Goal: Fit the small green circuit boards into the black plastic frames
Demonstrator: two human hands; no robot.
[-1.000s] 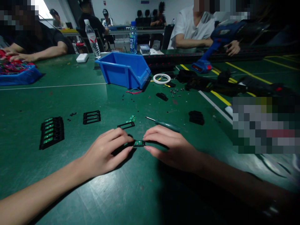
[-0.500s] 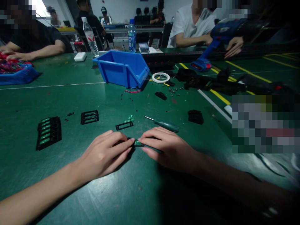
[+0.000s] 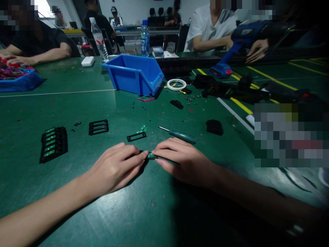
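Observation:
Between my fingertips, low in the middle of the view, is a small green circuit board on a dark piece. My left hand pinches its left end, fingers closed. From the other side my right hand grips its right end, and a thin dark strip sticks out under those fingers. Just beyond lie a black rectangular frame and some loose green boards. A screwdriver with a green handle rests behind my right hand.
A black holder with several green boards lies left, near slotted black frames. Stacked black parts sit right. Farther back are a blue bin, a tape ring, bottles and a blue drill. People sit across the table.
Both hands stay nearly in place around the small board, which looks slightly shifted between the fingertips. Nothing else has visibly moved.

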